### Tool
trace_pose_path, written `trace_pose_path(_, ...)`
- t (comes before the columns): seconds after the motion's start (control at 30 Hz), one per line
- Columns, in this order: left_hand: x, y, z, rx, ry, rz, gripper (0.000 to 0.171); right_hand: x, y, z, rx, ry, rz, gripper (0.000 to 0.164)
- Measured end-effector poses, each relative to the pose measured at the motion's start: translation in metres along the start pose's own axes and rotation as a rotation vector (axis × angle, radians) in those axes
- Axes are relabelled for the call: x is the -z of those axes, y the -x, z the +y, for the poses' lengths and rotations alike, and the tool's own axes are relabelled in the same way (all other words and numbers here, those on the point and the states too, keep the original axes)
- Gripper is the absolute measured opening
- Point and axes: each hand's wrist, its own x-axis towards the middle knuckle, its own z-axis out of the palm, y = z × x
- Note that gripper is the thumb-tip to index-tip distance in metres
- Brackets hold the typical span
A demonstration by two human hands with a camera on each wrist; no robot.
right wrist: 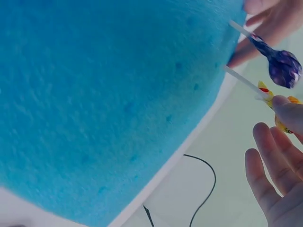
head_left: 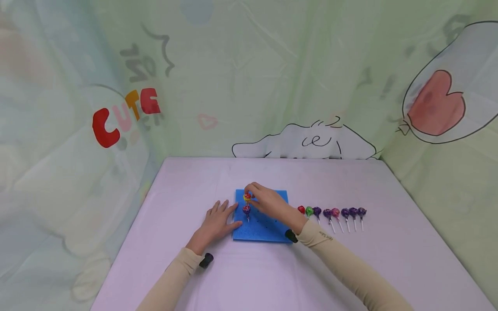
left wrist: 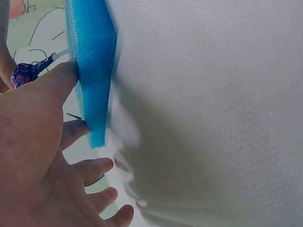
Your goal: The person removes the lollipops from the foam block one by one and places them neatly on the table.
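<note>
A blue foam block (head_left: 264, 231) with small holes lies on the table. My right hand (head_left: 270, 203) pinches a yellow-and-red wrapped lollipop (head_left: 247, 197) by its head, over the block's far left part. In the right wrist view that lollipop's white stick points down, its tip right at the foam near the edge. Just nearer stands a purple lollipop (right wrist: 284, 68), its stick in the foam. My left hand (head_left: 218, 221) lies with fingers spread at the block's left side. In the left wrist view its thumb (left wrist: 66, 78) and index finger touch the block's edge.
Right of the block lies a row of several lollipops, among them a red one (head_left: 301, 209), a green one (head_left: 309, 211), a pink one (head_left: 336, 212) and purple ones, sticks toward me. Printed curtains (head_left: 264, 86) surround the pale table (head_left: 241, 280) at the back and sides.
</note>
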Motion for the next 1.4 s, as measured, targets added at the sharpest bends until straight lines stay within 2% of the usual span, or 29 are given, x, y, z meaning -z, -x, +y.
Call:
trace_pose_path(0.13, 0.000, 0.000, 0.000, 0.003, 0.001, -0.001, 0.074, 0.007, -0.002, 0.000, -0.017, -0.033, -0.004, 0.039)
trace_pose_path(0.3, 0.000, 0.001, 0.002, 0.006, 0.008, -0.011, 0.073, 0.016, 0.000, 0.005, -0.120, -0.108, -0.047, 0.035)
trace_pose_path(0.4, 0.001, 0.002, 0.002, 0.010, 0.006, -0.016, 0.073, 0.019, 0.003, 0.012, -0.170, -0.175, -0.090, 0.030)
trace_pose_path(0.6, 0.001, 0.002, 0.002, 0.000, 0.013, -0.007, 0.073, 0.021, 0.012, 0.023, -0.191, -0.374, -0.203, 0.025)
trace_pose_path(0.7, 0.001, 0.001, 0.000, -0.004, 0.013, -0.003, 0.073, 0.020, 0.016, 0.024, -0.205, -0.426, -0.259, 0.024)
trace_pose_path(0.8, 0.000, 0.001, 0.000, -0.007, 0.014, 0.001, 0.073, 0.018, 0.018, 0.025, -0.210, -0.434, -0.287, 0.023)
trace_pose_path(1.03, 0.001, 0.003, 0.002, 0.008, 0.017, -0.017, 0.073, 0.020, 0.022, 0.026, -0.201, -0.441, -0.295, 0.024)
trace_pose_path(1.4, 0.006, 0.005, 0.004, -0.011, 0.061, 0.003, 0.071, 0.031, 0.042, 0.042, -0.194, -0.449, -0.257, 0.025)
